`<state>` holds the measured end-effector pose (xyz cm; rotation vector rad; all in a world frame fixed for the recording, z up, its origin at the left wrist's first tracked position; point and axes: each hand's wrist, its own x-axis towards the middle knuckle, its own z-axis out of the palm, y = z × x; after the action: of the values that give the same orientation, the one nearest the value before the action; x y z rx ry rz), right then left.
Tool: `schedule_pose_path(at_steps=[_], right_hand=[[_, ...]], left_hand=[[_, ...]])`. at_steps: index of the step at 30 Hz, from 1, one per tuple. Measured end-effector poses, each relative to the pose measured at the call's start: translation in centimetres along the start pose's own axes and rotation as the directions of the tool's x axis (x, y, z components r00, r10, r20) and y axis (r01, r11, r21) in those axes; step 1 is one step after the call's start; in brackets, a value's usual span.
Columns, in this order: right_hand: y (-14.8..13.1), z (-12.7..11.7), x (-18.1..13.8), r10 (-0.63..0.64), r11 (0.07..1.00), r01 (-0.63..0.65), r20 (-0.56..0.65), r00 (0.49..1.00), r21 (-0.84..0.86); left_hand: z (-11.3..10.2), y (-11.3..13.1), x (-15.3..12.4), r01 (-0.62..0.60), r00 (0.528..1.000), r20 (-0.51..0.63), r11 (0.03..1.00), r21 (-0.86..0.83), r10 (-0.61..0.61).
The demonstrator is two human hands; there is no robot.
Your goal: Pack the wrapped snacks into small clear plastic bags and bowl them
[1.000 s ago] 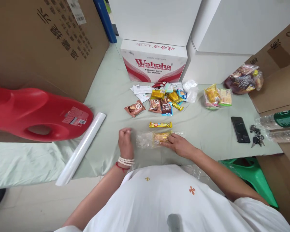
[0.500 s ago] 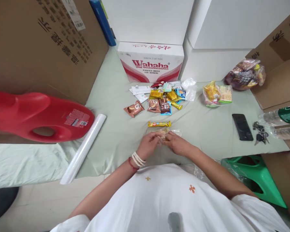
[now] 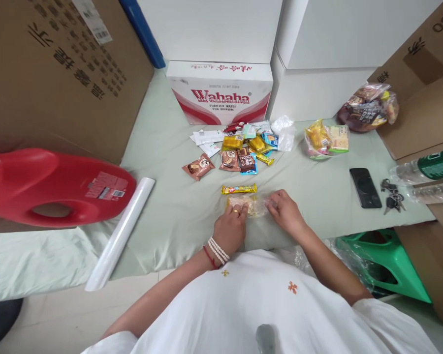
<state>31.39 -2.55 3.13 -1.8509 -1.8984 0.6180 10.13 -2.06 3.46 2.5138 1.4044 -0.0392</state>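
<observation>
A clear plastic bag [image 3: 258, 206] with a pale and yellow packet [image 3: 239, 200] inside lies flat on the green cloth close to me. My left hand [image 3: 230, 228], with a ring and a beaded bracelet, rests its fingers stretched out on the packet's near side. At the bag's right end, my right hand [image 3: 286, 212] pinches the loose clear plastic between thumb and fingers. Just beyond the bag lies a narrow yellow snack bar [image 3: 239, 189], touched by neither hand.
Several wrapped snacks [image 3: 231, 160] are heaped before a Wahaha carton [image 3: 221, 98]. On the right are a small bag of snacks [image 3: 325, 140], a phone [image 3: 365, 188], keys [image 3: 393, 199] and bottles [image 3: 428, 167]. A red jug [image 3: 66, 187] and a white roll [image 3: 121, 233] are on the left.
My hands were together over the bag and have moved apart. The bag now lies flattened, left hand on it and right hand drawn out to its right end. The view has shifted slightly.
</observation>
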Motion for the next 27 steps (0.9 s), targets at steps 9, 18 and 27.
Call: schedule_pose_path(at_steps=[9,18,27], right_hand=[[-7.3,3.3,3.8,-0.219,0.970,0.238,0.253,0.942,-0.046],[-3.9,4.6,1.5,-0.345,0.917,0.365,0.135,0.929,-0.164],[6.6,-11.4,9.1,0.114,0.993,-0.095,-0.675,0.729,0.065]], left_hand=[[0.5,-3.1,-1.0,-0.130,0.986,-0.130,0.971,-0.202,0.105],[1.9,-11.0,-4.6,0.070,0.932,-0.248,0.805,-0.589,-0.263],[2.5,-11.2,-5.4,0.050,0.941,-0.253,0.833,-0.551,-0.223]])
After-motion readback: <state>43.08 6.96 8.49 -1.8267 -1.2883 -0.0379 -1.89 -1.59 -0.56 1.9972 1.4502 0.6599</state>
